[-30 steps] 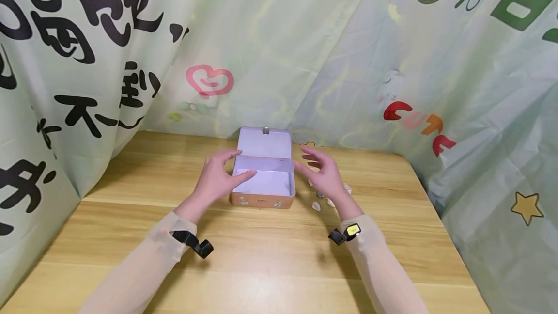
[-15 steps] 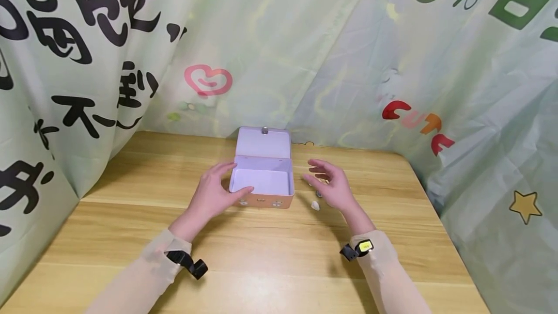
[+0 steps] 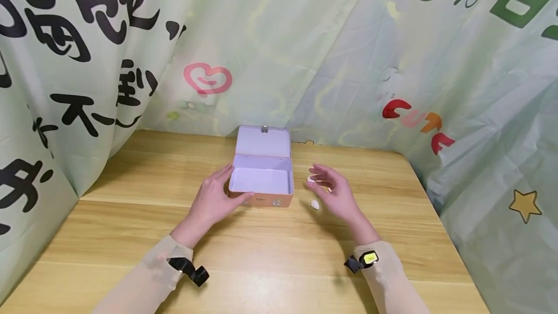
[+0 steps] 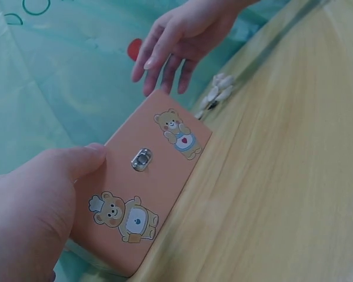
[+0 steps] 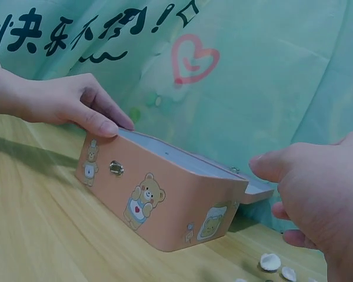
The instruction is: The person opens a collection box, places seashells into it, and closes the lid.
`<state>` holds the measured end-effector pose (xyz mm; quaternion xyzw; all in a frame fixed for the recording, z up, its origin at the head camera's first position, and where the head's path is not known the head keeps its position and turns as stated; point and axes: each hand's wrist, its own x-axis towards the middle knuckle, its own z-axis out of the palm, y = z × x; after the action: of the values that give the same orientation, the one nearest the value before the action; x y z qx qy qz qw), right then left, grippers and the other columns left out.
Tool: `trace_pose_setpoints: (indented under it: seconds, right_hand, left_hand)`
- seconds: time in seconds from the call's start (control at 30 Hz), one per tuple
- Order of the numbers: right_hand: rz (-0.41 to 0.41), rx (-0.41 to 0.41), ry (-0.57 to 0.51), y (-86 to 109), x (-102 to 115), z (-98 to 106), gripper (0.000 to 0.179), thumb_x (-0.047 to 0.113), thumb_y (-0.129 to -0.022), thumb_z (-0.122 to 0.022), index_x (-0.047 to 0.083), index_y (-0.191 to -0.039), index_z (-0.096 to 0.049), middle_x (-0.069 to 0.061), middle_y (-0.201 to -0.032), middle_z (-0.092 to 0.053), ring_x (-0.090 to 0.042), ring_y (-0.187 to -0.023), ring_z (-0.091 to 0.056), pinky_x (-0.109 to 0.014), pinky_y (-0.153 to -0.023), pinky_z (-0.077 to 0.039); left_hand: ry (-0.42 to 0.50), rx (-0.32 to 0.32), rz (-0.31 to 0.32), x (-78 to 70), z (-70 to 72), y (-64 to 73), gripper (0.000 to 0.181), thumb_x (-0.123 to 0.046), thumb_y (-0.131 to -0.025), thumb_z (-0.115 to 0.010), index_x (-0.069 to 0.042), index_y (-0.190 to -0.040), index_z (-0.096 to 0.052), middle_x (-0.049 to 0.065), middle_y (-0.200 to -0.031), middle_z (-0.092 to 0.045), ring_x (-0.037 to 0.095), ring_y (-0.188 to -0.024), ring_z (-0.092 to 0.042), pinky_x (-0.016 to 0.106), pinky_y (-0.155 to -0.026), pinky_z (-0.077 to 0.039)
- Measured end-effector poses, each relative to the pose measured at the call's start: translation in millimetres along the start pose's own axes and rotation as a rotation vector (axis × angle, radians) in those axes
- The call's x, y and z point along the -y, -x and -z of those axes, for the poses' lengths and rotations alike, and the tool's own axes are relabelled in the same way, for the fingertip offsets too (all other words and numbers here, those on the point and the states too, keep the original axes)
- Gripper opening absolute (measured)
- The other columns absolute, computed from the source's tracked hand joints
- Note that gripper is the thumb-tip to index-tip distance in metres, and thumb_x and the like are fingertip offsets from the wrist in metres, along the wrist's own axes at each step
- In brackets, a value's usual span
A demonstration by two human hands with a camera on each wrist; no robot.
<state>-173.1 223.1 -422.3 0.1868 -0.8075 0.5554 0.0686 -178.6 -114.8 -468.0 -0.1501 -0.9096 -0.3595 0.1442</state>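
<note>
The small peach-orange metal tin with bear stickers (image 3: 261,183) sits open mid-table, lid tipped back, its long side running left to right. The left hand (image 3: 212,201) steadies its near-left corner, thumb on the front rim and fingers along the left end. The little white seashells (image 3: 315,204) lie on the wooden table (image 3: 270,256) just right of the tin, right under the right hand (image 3: 334,193), which hovers loosely spread, holding nothing visible, so the right hand is the nearer one

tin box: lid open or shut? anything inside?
Open. The lid stands up behind the tin box, and the head view shows a bare white inside. The left hand holds its front left corner.
</note>
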Motion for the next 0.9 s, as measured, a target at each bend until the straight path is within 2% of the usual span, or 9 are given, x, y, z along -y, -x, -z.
trace_pose_setpoints:
  seconds: [0.07,0.2,0.37,0.6,0.9]
  right_hand:
    - [-0.004,0.006,-0.002,2.4,3.2,0.4,0.050,-0.008,-0.096,-0.073,-0.019,-0.140,-0.053,-0.038,-0.131,-0.063,-0.058,-0.116,-0.061,-0.071,-0.102,-0.044]
    - [-0.013,0.001,-0.002,4.5,-15.8,1.7,0.051,-0.007,-0.096,-0.074,-0.017,-0.141,-0.054,-0.037,-0.132,-0.062,-0.058,-0.116,-0.061,-0.071,-0.102,-0.045]
    - [-0.016,-0.011,0.031,8.5,-38.7,4.5,0.049,-0.003,-0.096,-0.075,-0.012,-0.141,-0.057,-0.031,-0.134,-0.064,-0.051,-0.118,-0.063,-0.068,-0.102,-0.046]
    - [-0.045,0.005,0.058,16.2,-41.7,10.9,0.043,0.004,-0.096,-0.079,-0.003,-0.136,-0.065,-0.025,-0.136,-0.066,-0.043,-0.120,-0.065,-0.061,-0.105,-0.048]
    - [-0.018,0.030,0.127,23.3,-50.0,15.7,0.044,0.000,-0.092,-0.082,-0.007,-0.133,-0.067,-0.026,-0.127,-0.069,-0.045,-0.112,-0.068,-0.059,-0.099,-0.053]
  left_hand:
    - [-0.008,0.002,0.014,-0.5,-0.9,0.6,0.097,-0.061,-0.082,-0.087,0.004,-0.149,-0.057,0.027,-0.151,-0.053,0.047,-0.137,-0.053,0.058,-0.110,-0.044]
    - [-0.017,-0.001,0.036,-2.0,-1.5,1.3,0.100,-0.061,-0.082,-0.086,0.006,-0.149,-0.055,0.027,-0.151,-0.053,0.047,-0.137,-0.053,0.057,-0.110,-0.045]
    - [-0.019,0.006,0.071,-5.1,-0.9,1.5,0.101,-0.061,-0.082,-0.087,0.005,-0.151,-0.053,0.027,-0.152,-0.053,0.048,-0.137,-0.052,0.059,-0.110,-0.044]
    - [-0.016,0.018,0.090,-5.0,-0.2,0.7,0.103,-0.061,-0.082,-0.087,0.007,-0.151,-0.053,0.028,-0.151,-0.053,0.047,-0.137,-0.052,0.059,-0.109,-0.045]
    - [-0.022,0.007,0.068,-4.6,1.8,-1.2,0.101,-0.060,-0.080,-0.089,0.008,-0.147,-0.056,0.031,-0.144,-0.057,0.048,-0.132,-0.056,0.058,-0.105,-0.049]
